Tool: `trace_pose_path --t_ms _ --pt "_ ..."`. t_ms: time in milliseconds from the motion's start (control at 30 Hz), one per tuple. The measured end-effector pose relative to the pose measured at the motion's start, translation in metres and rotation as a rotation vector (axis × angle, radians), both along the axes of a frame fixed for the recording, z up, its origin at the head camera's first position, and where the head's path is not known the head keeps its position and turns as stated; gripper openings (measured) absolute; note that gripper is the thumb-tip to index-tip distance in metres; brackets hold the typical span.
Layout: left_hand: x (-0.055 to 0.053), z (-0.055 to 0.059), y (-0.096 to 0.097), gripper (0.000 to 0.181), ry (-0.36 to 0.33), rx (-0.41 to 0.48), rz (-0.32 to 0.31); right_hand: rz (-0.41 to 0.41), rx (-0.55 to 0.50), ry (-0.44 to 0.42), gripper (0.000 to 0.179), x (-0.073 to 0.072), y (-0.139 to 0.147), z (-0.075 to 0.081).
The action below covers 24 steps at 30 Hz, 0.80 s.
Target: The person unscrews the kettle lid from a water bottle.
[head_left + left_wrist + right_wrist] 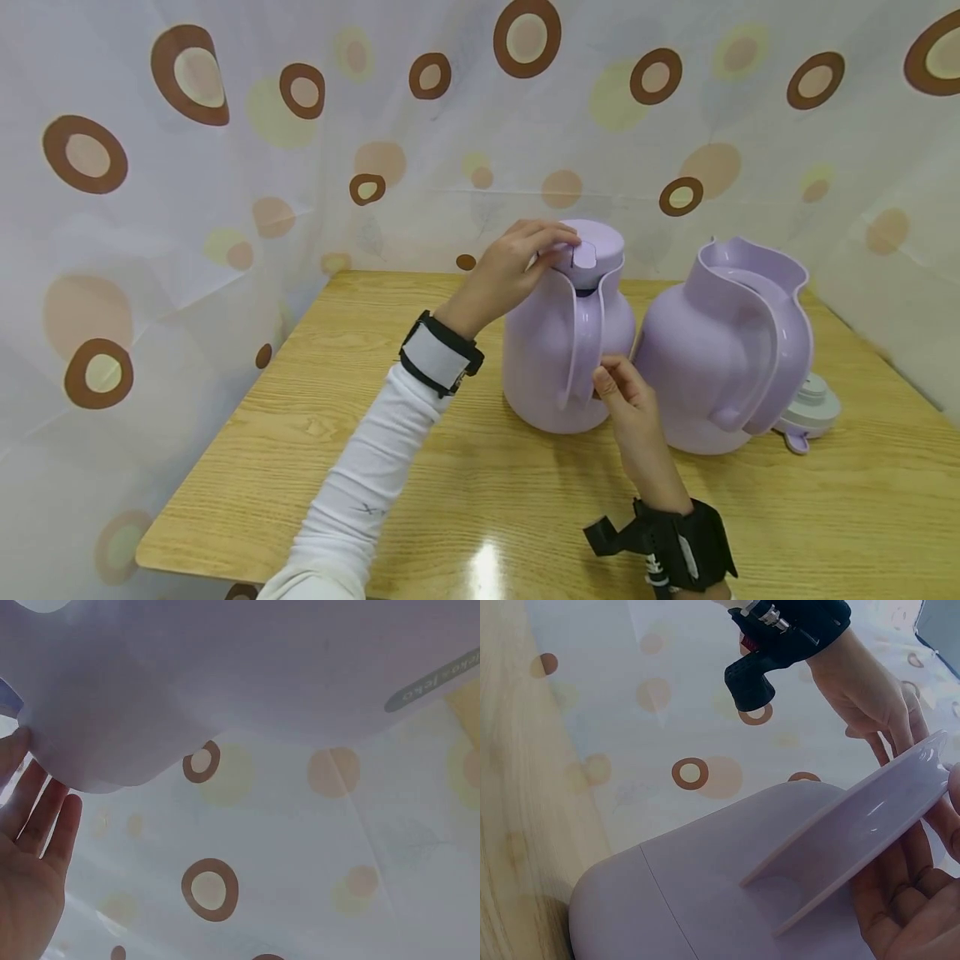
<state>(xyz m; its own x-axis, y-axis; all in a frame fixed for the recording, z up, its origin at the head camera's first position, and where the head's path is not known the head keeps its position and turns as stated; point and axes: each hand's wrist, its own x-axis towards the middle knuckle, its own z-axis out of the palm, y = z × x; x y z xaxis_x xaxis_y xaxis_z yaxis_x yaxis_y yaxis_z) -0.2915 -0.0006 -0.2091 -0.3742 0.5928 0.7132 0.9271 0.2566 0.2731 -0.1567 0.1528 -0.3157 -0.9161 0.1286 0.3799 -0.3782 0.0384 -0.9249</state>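
A lilac thermos jug [536, 358] stands upright on the wooden table, its round lid [600, 237] seated at the top. My left hand [510, 267] holds the lid from its left side, fingers over the top edge and thumb lower. In the left wrist view, the fingers [56, 817] reach along the jug's rim. Lower down, my right hand [630, 400] grips the jug's handle [585, 342] near its bottom end, thumb in front. The right wrist view shows fingers [900, 900] behind that handle; part of them is hidden.
A second lilac jug [675, 367] stands close on the right, its mouth without a lid. Beyond it a grey and lilac lid [813, 404] lies on the table [322, 417]. A patterned curtain [465, 142] hangs behind and at both sides.
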Motion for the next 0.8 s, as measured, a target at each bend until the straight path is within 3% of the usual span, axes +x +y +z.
trace_pose_path --t_ms 367,500,700,800 --pt "0.003 0.006 0.015 0.017 0.082 -0.052 0.020 -0.009 0.015 -0.014 0.008 0.001 0.000 0.001" --pt "0.002 0.010 0.017 0.023 0.090 -0.128 0.053 -0.010 0.018 -0.023 0.008 0.001 0.000 0.001" --pt "-0.004 0.021 0.026 0.039 -0.032 -0.333 0.091 -0.005 0.015 -0.020 0.011 0.001 0.001 0.000" --pt "-0.010 0.027 0.030 0.043 -0.086 -0.410 0.081 -0.002 0.016 -0.018 0.010 0.001 0.001 0.000"
